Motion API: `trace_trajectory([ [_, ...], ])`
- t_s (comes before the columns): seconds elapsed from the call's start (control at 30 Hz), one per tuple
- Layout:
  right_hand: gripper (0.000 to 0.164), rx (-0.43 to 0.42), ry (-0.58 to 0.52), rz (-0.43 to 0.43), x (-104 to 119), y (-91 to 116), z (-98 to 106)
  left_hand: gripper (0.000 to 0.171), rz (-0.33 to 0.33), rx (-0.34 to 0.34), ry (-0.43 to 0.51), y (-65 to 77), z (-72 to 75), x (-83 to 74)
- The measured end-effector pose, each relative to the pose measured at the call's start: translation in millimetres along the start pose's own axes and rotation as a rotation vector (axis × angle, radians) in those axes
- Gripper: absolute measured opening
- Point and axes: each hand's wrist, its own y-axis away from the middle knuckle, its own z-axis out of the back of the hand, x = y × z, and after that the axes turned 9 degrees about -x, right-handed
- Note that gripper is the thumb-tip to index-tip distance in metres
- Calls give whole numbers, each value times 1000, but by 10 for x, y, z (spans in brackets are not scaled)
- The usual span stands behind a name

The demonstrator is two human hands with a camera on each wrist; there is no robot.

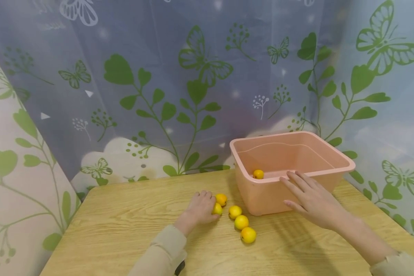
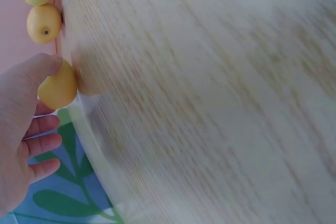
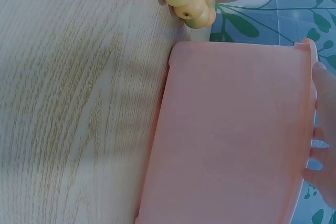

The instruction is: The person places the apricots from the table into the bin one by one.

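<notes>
Several yellow-orange loquats lie on the wooden table, left of a pink plastic basin (image 1: 262, 195). My left hand (image 1: 201, 207) pinches one loquat (image 2: 59, 87) between thumb and forefinger, and its other fingers are loosely bent. Right behind it is another loquat (image 1: 221, 199). Three more, the nearest being a loquat (image 1: 248, 235), form a slanting row between that hand and me. One loquat (image 1: 258, 174) sits inside the basin at its left. Over the basin's near rim, my right hand (image 1: 312, 199) rests with fairly straight fingers, thumb on the outer side.
The wooden table (image 1: 124, 230) has its back edge against a blue-grey curtain (image 1: 151, 96) printed with green leaves and butterflies. The basin stands near the table's back right, its walls rising well above the fruit. Curtain also hangs on both sides.
</notes>
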Motion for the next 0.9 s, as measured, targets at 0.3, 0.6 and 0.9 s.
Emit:
trace_trajectory([
  [0.3,59,-30,6,24,-9,-2,-11,54,33,-39,53,34,64,69],
  [0.6,59,-49,14,31,-13,-1,-17,45,44,-119,78,1,218,117],
  [0.9,59,-58,16,43,-14,-2,-25,44,45,-177,93,-81,416,100],
])
